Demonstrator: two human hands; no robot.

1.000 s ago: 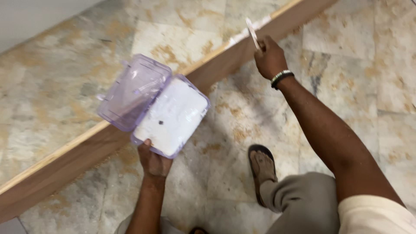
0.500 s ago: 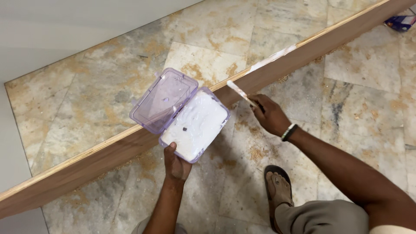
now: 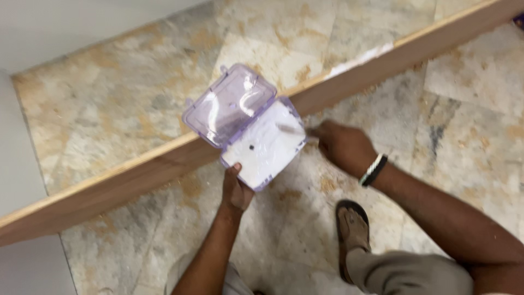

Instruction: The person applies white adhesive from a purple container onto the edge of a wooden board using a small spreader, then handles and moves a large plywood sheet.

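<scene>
One long wooden plank (image 3: 136, 175) crosses the mottled stone floor (image 3: 109, 109). The left hand (image 3: 236, 191) grips one clear purple plastic box (image 3: 245, 125), lid open, white filling. The right hand (image 3: 344, 147) pinches one thin blurred blade at the box's right edge.

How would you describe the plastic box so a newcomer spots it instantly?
Find the long wooden board that crosses the stone-tile floor diagonally. Over its middle, the left hand holds a clear purple-tinted hinged box, lid open, with white filling inside. Nothing else here is see-through.
</scene>
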